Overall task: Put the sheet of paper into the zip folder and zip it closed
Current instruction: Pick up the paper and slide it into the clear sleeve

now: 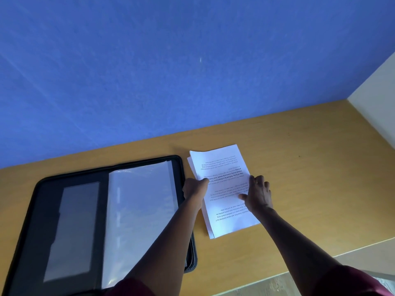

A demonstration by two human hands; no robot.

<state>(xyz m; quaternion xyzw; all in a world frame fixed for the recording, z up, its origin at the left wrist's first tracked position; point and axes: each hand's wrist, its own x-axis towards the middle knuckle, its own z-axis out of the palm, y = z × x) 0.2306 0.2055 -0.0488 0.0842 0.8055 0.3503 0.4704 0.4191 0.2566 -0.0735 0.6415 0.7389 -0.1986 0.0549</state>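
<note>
While the folder (70,221) lies unzipped and spread flat on the desk (310,167), the papers (222,201) sit just right of it. Left hand (195,189) pinches the top sheet's left edge; right hand (257,194) presses on the stack with fingers spread.

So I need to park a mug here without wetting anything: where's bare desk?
Bare desk lies right of the paper stack, toward the beige wall. It's crowded between the open zip folder and stack, where the left hand and right hand work.
</note>
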